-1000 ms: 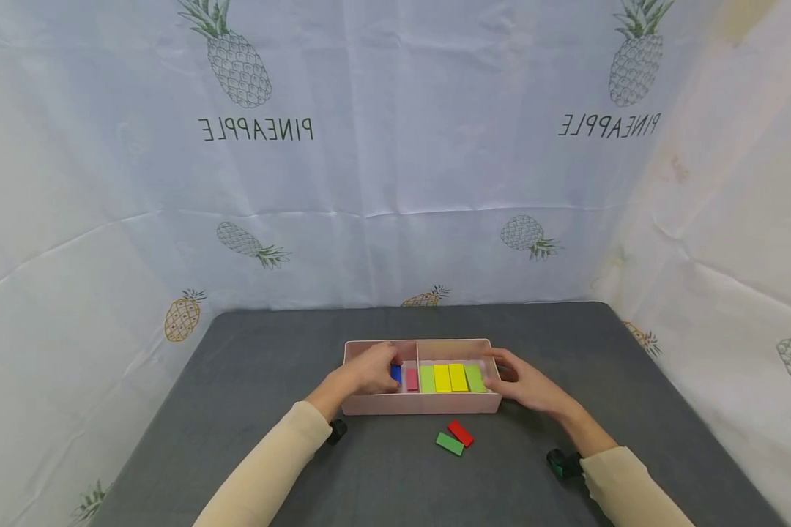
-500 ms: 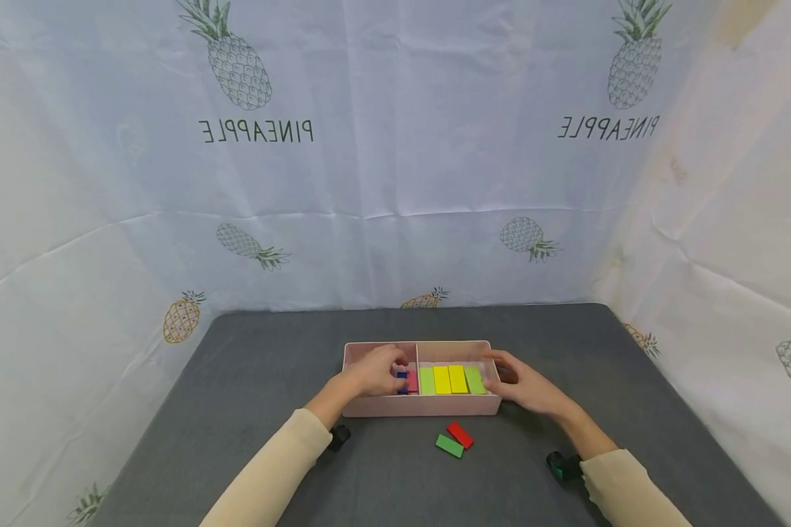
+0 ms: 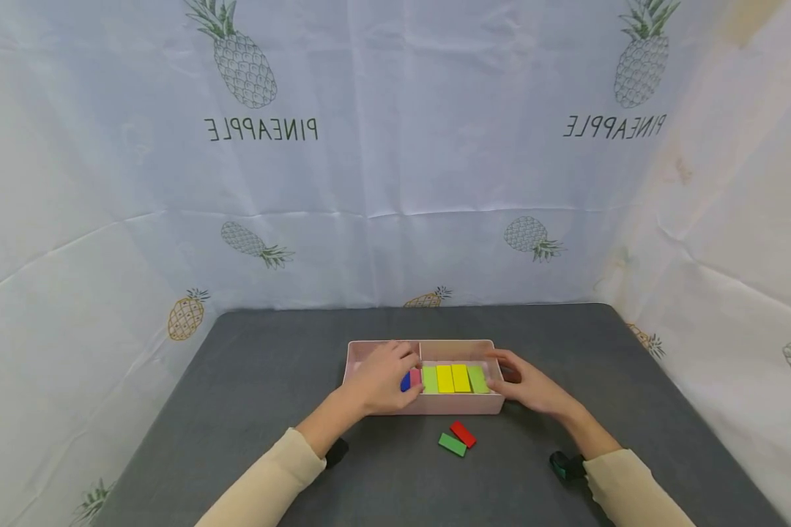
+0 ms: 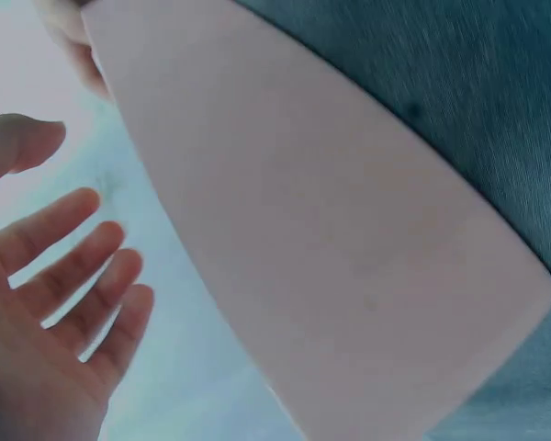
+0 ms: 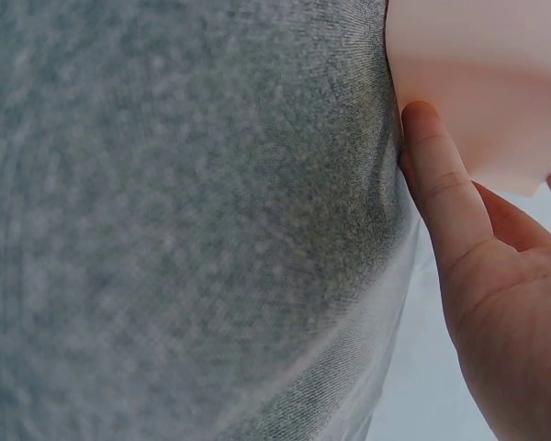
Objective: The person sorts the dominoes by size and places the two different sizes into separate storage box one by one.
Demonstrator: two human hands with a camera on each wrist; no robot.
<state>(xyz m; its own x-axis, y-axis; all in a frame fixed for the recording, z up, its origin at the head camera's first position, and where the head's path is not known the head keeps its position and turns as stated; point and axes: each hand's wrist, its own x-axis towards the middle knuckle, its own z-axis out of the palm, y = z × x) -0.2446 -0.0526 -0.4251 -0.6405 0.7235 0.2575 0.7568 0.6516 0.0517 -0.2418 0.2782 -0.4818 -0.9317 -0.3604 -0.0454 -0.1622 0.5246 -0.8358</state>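
My left hand [image 3: 385,377] is over the left compartment of a pink two-part box [image 3: 455,405]. Beneath its fingertips are a blue block [image 3: 405,383] and a pink block [image 3: 415,378], partly covered. In the left wrist view, the fingers of that hand [image 4: 64,294] are spread loosely and hold nothing, beside the box's wall [image 4: 331,220]. My right hand [image 3: 530,383] grips the box's right end; the right wrist view has a fingertip [image 5: 422,119] against the wall. Yellow blocks [image 3: 444,379] and light green blocks [image 3: 478,379] stand in a row in the right compartment.
In front of the box, a green block [image 3: 452,444] and a red block [image 3: 463,433] lie touching on the dark grey table [image 3: 277,366]. Pineapple-printed white cloth [image 3: 395,168] hangs behind and along the sides. A black wrist camera [image 3: 567,465] sits at the right sleeve.
My left hand has moved right across the left compartment, toward the pink block. The blue block has shifted right to stand beside the pink one. My right hand stays at the box's end.
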